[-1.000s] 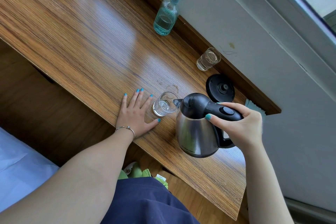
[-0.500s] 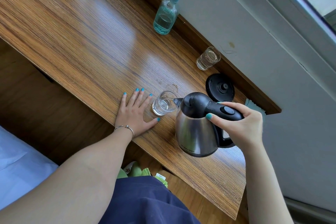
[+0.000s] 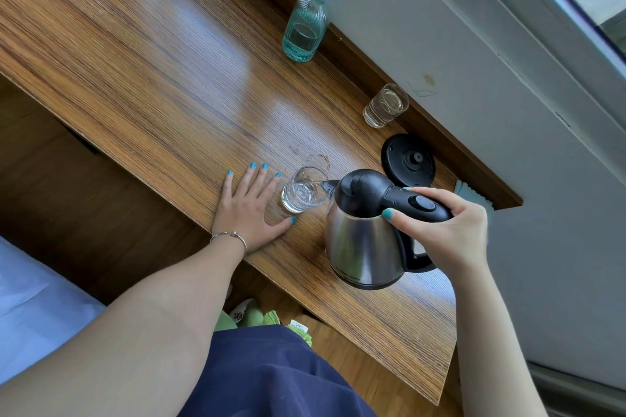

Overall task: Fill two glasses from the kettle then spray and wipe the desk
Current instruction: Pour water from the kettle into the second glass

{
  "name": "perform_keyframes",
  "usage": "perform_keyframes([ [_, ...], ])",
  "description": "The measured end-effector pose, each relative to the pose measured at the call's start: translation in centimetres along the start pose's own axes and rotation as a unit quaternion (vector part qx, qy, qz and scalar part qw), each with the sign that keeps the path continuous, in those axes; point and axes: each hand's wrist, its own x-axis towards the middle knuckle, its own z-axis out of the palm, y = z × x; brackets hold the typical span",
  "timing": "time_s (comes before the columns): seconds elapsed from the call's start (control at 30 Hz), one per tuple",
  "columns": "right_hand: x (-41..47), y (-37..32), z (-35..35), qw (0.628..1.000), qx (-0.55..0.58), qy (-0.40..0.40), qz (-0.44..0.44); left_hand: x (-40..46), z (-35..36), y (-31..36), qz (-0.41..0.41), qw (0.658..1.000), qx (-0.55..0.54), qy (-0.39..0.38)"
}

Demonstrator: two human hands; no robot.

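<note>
My right hand (image 3: 440, 230) grips the black handle of a steel kettle (image 3: 364, 244), held tilted above the wooden desk (image 3: 152, 54) with its spout over a clear glass (image 3: 303, 195). Water runs from the spout into that glass, which is partly filled. My left hand (image 3: 249, 206) lies flat on the desk, fingers spread, just left of the glass, with the thumb below it. A second glass (image 3: 384, 107) holding water stands near the wall. A teal spray bottle (image 3: 306, 25) stands upright at the desk's back edge.
The kettle's black round base (image 3: 408, 161) sits on the desk behind the kettle. A light blue cloth (image 3: 472, 195) peeks out at the desk's right corner by the wall. A faint wet ring marks the wood behind the near glass. Green items lie on the floor below.
The kettle has tipped slightly further toward the near glass and the water level in it has risen a little. My left hand has stayed flat on the desk.
</note>
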Motion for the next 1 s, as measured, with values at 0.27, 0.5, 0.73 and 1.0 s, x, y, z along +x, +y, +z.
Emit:
perform_keyframes([
  [0.27, 0.18, -0.22, -0.03, 1.000, -0.008, -0.001, 0.000, 0.01, 0.13, -0.01, 0.001, 1.000, -0.002, 0.004],
  [0.5, 0.37, -0.22, -0.01, 1.000, -0.003, -0.006, 0.005, 0.03, 0.22, -0.04, 0.003, 1.000, 0.000, 0.002],
  [0.73, 0.57, -0.23, -0.11, 1.000, 0.004, -0.008, 0.010, 0.03, 0.11, -0.05, 0.001, 1.000, 0.009, -0.007],
  [1.0, 0.72, -0.07, 0.01, 1.000, 0.004, -0.003, 0.018, 0.00, -0.06, 0.02, 0.001, 1.000, 0.008, -0.009],
])
